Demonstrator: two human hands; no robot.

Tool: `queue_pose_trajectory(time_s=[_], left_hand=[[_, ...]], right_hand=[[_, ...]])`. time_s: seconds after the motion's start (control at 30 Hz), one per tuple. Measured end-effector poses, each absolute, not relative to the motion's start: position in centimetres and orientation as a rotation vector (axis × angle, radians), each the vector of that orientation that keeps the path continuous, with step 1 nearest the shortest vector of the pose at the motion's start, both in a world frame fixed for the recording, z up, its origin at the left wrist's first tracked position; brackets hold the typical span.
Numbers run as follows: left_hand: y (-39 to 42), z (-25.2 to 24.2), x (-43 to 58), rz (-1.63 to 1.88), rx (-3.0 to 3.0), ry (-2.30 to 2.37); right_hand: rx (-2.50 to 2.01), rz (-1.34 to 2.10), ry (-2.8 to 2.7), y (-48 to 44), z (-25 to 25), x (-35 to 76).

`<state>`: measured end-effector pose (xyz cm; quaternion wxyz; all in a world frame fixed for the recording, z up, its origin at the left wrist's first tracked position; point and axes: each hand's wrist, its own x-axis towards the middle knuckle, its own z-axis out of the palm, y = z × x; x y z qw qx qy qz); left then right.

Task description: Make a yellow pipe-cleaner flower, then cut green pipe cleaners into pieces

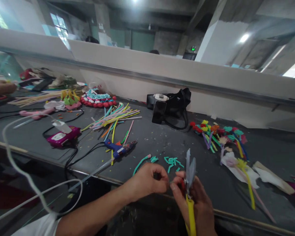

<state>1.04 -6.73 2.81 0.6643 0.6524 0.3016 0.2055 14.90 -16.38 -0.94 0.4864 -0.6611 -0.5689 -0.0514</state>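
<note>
My left hand (152,180) is closed in a pinch near the table's front edge; what its fingertips hold, if anything, is too small to make out. Close beside it, my right hand (194,203) grips scissors (191,209) with yellow handles, their blades slightly apart and pointing up and away. Something small and red (183,185) shows by the right fingers. Just beyond both hands lie short cut green pieces (172,162). A longer green strip (139,164) with a pink end curves beside my left hand.
A blue glue gun (116,149), a purple power strip (64,136) and a pile of coloured strips (115,116) lie to the left. A black bag (178,103) and phone (159,111) stand behind. Colourful flowers (218,129) lie right. Another person's hand (1,88) is far left.
</note>
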Motion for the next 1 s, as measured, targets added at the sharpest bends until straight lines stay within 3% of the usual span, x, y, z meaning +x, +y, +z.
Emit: queue_pose_trajectory(time_s=[0.3,1.0], left_hand=[[-6.2,3.6,0.9,0.962,0.785,0.595],[-7.1,3.0,1.1,1.044,0.683,0.516]], right_hand=[[-1.629,-0.198,-1.638,-16.6,-2.4,15.0],[-1.690,-0.320,-1.685,-16.2,-3.2,14.1]])
